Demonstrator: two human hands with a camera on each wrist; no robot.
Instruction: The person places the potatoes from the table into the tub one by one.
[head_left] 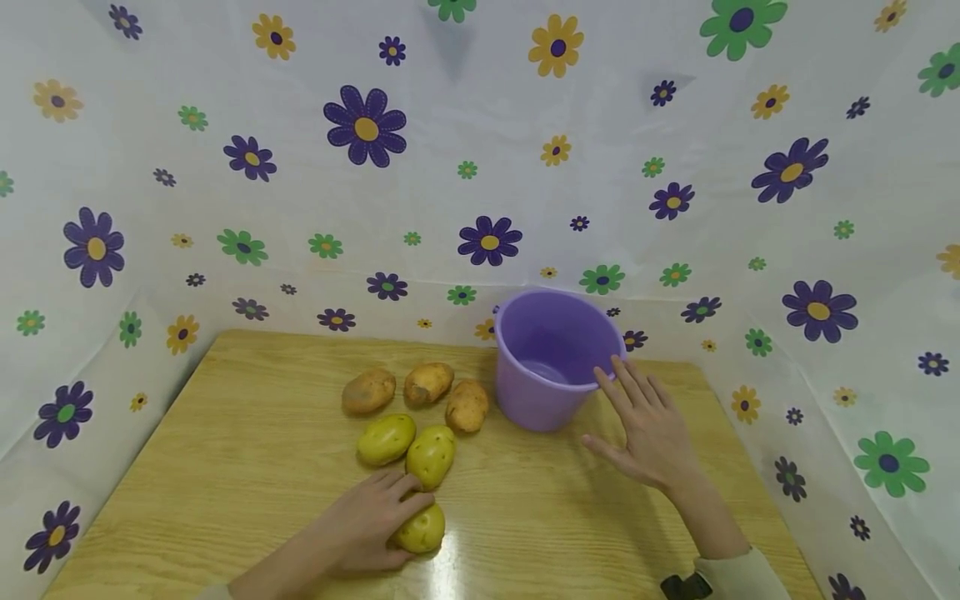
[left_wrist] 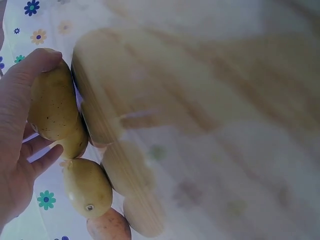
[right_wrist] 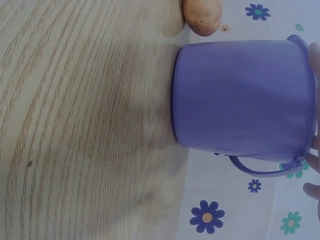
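Note:
My left hand (head_left: 371, 517) grips the nearest yellow-green potato (head_left: 423, 533) on the table. In the left wrist view the thumb lies over this potato (left_wrist: 54, 102), with fingers behind it. Just beyond are two more yellow-green potatoes, one on the left (head_left: 386, 439) and one on the right (head_left: 432, 456). At the right stands an upright purple bucket (head_left: 532, 404), its visible inside bare. My right hand (head_left: 651, 433) is spread with fairly straight fingers, fingertips right at the bucket's near-right rim. The right wrist view shows the bucket's side (right_wrist: 240, 97) and handle (right_wrist: 260, 173).
Three brown potatoes sit farther back: one at left (head_left: 369, 391), one in the middle (head_left: 428, 383) and one (head_left: 467, 406) close to the bucket. A flower-printed sheet (head_left: 435, 192) surrounds the wooden table (head_left: 247, 417) at the back and both sides.

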